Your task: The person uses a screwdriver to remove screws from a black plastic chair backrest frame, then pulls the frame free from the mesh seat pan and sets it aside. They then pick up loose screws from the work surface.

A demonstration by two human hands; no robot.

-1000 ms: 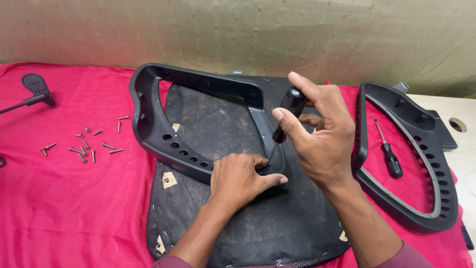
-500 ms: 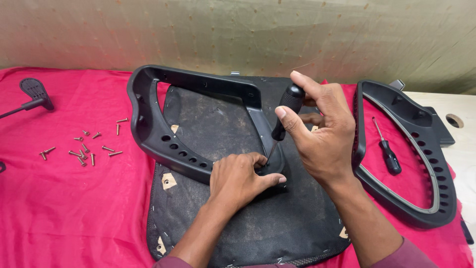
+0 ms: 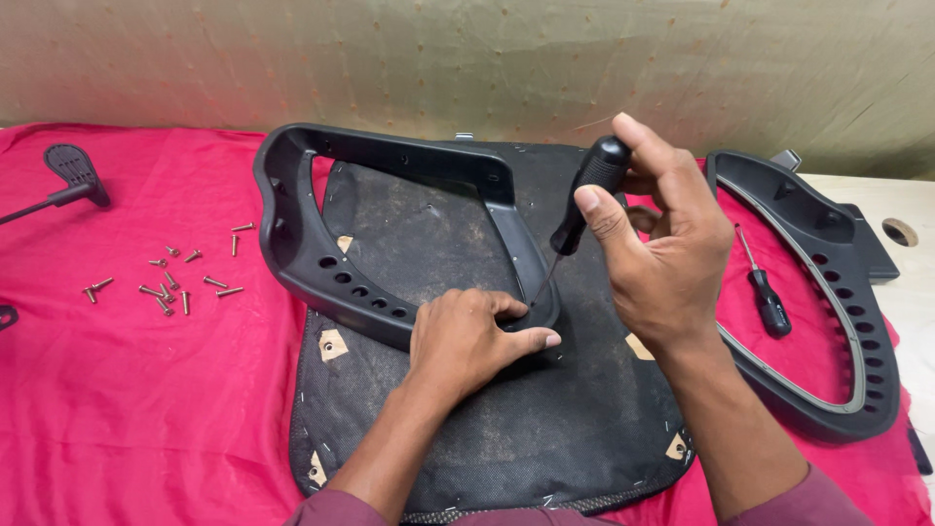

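This looks like a small repair or assembly workshop: a bench draped in red cloth (image 3: 146, 409), loose screws (image 3: 166, 284) scattered on it, a spare screwdriver (image 3: 765, 292) lying by, black plastic chair armrests (image 3: 828, 292) (two of them), a plain worn wall (image 3: 467, 58) behind.

Black screwdriver (image 3: 582, 206) tilted, tip at black plastic armrest frame (image 3: 321, 258).
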